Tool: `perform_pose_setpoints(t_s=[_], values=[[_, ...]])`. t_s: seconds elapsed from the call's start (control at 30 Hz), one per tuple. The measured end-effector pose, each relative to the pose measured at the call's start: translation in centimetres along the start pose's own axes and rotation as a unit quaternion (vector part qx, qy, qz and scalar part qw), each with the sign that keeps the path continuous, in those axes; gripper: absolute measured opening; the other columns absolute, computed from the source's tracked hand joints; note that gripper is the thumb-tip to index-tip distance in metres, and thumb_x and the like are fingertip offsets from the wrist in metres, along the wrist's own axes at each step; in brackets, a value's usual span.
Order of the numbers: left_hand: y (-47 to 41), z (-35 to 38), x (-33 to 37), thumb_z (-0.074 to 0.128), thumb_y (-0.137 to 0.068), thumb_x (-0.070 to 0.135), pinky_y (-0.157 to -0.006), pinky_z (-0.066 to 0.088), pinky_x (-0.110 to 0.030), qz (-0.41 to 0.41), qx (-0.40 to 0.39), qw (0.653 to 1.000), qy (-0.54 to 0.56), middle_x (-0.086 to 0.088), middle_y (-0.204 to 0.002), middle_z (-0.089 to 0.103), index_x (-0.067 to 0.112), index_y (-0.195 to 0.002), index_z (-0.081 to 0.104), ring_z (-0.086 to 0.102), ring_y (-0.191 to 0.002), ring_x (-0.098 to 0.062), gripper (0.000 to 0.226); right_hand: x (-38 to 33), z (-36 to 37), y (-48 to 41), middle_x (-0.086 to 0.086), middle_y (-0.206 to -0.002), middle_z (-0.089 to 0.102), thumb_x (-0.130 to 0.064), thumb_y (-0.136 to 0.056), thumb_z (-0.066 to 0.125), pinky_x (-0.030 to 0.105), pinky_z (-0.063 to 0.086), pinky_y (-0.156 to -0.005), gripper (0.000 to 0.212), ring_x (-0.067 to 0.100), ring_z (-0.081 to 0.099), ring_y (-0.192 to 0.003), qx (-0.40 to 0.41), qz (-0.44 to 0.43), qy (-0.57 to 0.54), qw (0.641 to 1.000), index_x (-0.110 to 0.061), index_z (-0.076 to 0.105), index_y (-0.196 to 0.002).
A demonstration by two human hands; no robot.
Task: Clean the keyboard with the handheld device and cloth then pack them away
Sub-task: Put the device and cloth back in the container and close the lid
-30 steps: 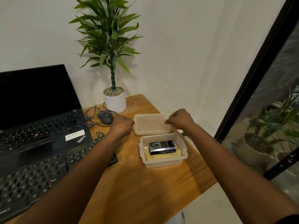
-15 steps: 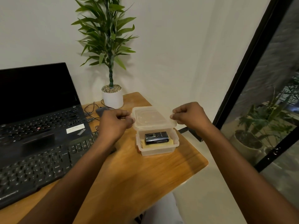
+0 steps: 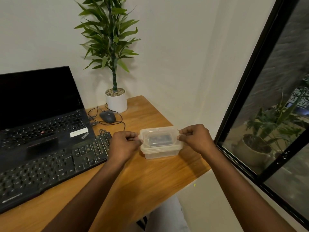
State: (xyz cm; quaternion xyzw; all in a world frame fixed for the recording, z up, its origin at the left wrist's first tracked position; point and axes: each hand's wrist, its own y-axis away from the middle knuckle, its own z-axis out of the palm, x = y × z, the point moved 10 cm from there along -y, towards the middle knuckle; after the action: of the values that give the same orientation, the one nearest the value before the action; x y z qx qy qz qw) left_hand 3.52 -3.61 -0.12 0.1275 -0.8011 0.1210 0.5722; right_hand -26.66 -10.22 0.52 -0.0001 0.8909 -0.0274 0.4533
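Note:
A clear plastic box (image 3: 161, 152) stands on the wooden desk (image 3: 142, 178) near its right edge. Its translucent lid (image 3: 168, 131) lies on top of it. My left hand (image 3: 124, 144) pinches the lid's left end and my right hand (image 3: 194, 138) pinches its right end. Through the lid a dark handheld device (image 3: 158, 139) shows dimly inside the box; the cloth under it cannot be made out. The black external keyboard (image 3: 50, 166) lies to the left, touching my left wrist.
An open black laptop (image 3: 38, 111) stands behind the keyboard. A wired mouse (image 3: 107, 116) and a potted plant (image 3: 116, 101) sit at the back of the desk. A black window frame (image 3: 250, 91) runs along the right. The desk's edge lies just right of the box.
Both hands lifted the lid from the desk behind the box, carried it forward and lowered it onto the box, covering the device and the yellow cloth.

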Motion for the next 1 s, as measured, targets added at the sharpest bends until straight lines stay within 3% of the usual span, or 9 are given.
perform_pose_setpoints(t_s=[0.3, 0.47, 0.6, 0.7, 0.83, 1.0], values=[[-0.2, 0.5, -1.0, 0.091, -0.075, 0.010, -0.080, 0.065, -0.050, -0.017, -0.022, 1.000, -0.012, -0.002, -0.084, 0.078, 0.021, -0.092, 0.077, 0.076, -0.081, -0.022, 0.024, 1.2, 0.5, 0.0, 0.003, -0.106, 0.077, -0.018, -0.081, 0.090, 0.042, 0.063, -0.089, 0.036, 0.015, 0.072, -0.091, -0.010, 0.015, -0.017, 1.000, -0.009, 0.079, -0.114], [-0.1, 0.8, -1.8, 0.089, -0.079, 0.005, -0.075, 0.064, -0.054, -0.063, -0.056, 0.996, 0.023, -0.019, -0.082, 0.077, 0.006, -0.101, 0.073, 0.072, -0.066, -0.030, 0.027, 2.2, 0.6, -0.1, 0.001, -0.103, 0.078, -0.016, -0.077, 0.092, 0.048, 0.064, -0.089, 0.035, 0.018, 0.075, -0.094, -0.020, 0.042, -0.058, 0.997, -0.010, 0.081, -0.109], [0.0, 1.2, -2.4, 0.088, -0.082, 0.008, -0.066, 0.065, -0.037, -0.107, -0.099, 0.988, 0.045, -0.026, -0.094, 0.076, 0.001, -0.107, 0.070, 0.072, -0.069, -0.026, 0.032, 2.6, 0.8, -0.3, 0.001, -0.102, 0.075, -0.019, -0.075, 0.094, 0.051, 0.064, -0.087, 0.034, 0.023, 0.074, -0.095, -0.033, 0.052, -0.062, 0.996, -0.015, 0.078, -0.105], [0.0, 1.9, -2.7, 0.084, -0.086, 0.006, -0.069, 0.066, -0.040, -0.138, -0.126, 0.980, 0.071, -0.027, -0.096, 0.075, -0.002, -0.112, 0.067, 0.072, -0.073, -0.027, 0.032, 2.9, 1.1, -0.4, 0.003, -0.107, 0.074, -0.020, -0.077, 0.093, 0.050, 0.065, -0.086, 0.040, 0.025, 0.075, -0.095, -0.057, 0.076, -0.069, 0.993, -0.015, 0.073, -0.112], [0.6, 3.1, -3.5, 0.074, -0.095, 0.005, -0.068, 0.066, -0.040, -0.198, -0.171, 0.960, 0.101, -0.032, -0.106, 0.074, -0.002, -0.120, 0.064, 0.072, -0.084, -0.035, 0.028, 3.9, 1.7, 0.2, 0.012, -0.105, 0.078, -0.024, -0.080, 0.092, 0.042, 0.067, -0.077, 0.043, 0.031, 0.079, -0.090, -0.129, 0.153, -0.122, 0.972, -0.011, 0.071, -0.116], [0.3, 3.5, -3.6, 0.070, -0.097, 0.004, -0.071, 0.065, -0.040, -0.209, -0.186, 0.955, 0.097, -0.032, -0.108, 0.073, 0.000, -0.116, 0.064, 0.069, -0.081, -0.032, 0.020, 4.5, 3.2, 1.4, 0.018, -0.105, 0.080, -0.025, -0.086, 0.086, 0.047, 0.063, -0.092, 0.041, 0.031, 0.077, -0.096, -0.204, 0.207, -0.212, 0.933, -0.003, 0.073, -0.118]])
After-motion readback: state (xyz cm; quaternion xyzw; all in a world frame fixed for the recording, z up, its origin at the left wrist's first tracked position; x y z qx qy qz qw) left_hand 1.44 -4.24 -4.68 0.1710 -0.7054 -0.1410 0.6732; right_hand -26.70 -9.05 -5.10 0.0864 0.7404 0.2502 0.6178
